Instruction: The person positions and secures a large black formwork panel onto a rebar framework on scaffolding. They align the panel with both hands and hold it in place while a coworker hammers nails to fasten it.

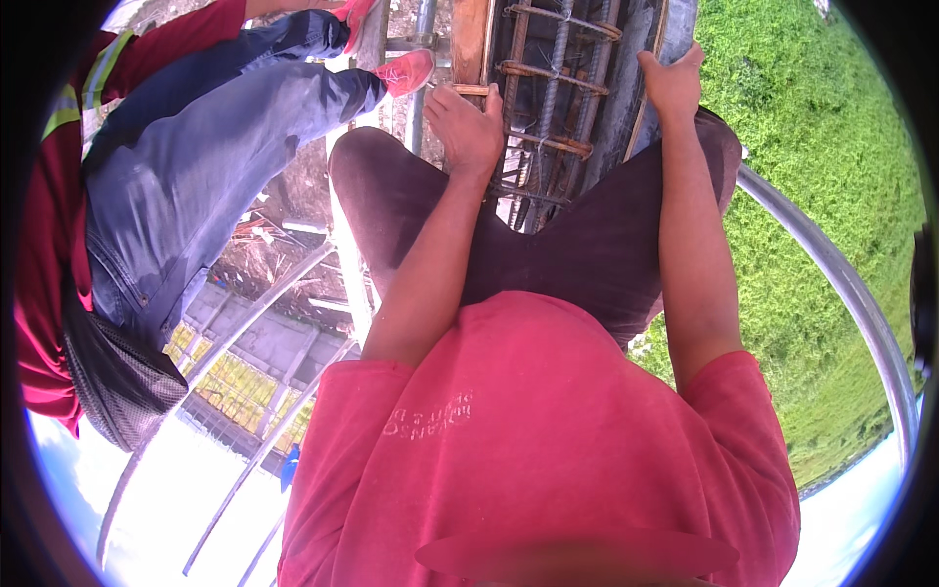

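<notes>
I sit astride a form with a rebar cage (558, 78) inside it, its rusty bars tied by square stirrups. My left hand (468, 129) is closed at the near end of a reddish-brown wooden board (469, 44) on the cage's left side, thumb and fingers to either side of it. Over on the right, my right hand (673, 86) grips the top of a grey side board (677, 27), thumb on the inner side and fingers on the outer side. Its fingertips are partly hidden.
At left is another person in blue jeans (205, 147) and red shoes (406, 71), close to my left knee. Metal scaffold pipes (264, 303) cross below on the left. A curved pipe (831, 259) runs at right, above green grass (802, 127) far below.
</notes>
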Demonstrator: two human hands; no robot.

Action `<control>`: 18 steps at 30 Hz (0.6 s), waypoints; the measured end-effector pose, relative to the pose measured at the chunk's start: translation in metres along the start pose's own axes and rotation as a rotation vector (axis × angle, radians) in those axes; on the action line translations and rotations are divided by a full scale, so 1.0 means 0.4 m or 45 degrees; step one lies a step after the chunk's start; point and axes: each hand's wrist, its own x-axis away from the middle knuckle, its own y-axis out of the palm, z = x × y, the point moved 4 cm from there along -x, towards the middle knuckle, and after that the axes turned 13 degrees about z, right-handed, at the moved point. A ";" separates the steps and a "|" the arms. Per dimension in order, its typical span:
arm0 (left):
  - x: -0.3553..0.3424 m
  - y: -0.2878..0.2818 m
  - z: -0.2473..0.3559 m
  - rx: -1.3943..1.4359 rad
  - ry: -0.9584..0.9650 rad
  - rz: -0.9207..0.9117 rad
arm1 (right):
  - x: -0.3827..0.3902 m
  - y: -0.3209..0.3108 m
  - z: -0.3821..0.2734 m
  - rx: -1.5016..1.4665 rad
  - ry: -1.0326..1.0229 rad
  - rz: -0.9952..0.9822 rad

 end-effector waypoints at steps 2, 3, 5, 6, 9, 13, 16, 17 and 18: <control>0.001 -0.002 0.000 -0.012 0.009 -0.001 | 0.003 -0.001 -0.001 0.025 -0.022 0.019; 0.003 -0.005 -0.001 -0.012 0.023 0.009 | 0.006 -0.004 -0.001 0.040 -0.041 0.040; 0.014 -0.013 -0.006 -0.011 0.028 0.015 | 0.020 -0.007 0.001 0.044 -0.042 0.033; 0.016 -0.015 -0.009 -0.009 0.023 0.013 | 0.024 -0.009 0.000 0.050 -0.048 0.045; 0.015 -0.014 -0.014 -0.004 0.016 0.009 | 0.026 -0.007 -0.001 0.036 -0.039 0.035; 0.005 -0.003 -0.007 0.010 0.022 0.021 | 0.005 0.002 0.002 -0.004 -0.011 0.009; 0.001 -0.004 0.002 0.012 0.071 0.080 | -0.003 0.007 0.008 -0.048 0.002 -0.003; 0.002 -0.004 0.002 0.011 0.067 0.072 | -0.003 0.008 0.008 -0.036 -0.015 0.023; 0.004 -0.006 0.000 0.009 0.063 0.065 | 0.001 0.006 0.010 -0.024 -0.034 0.047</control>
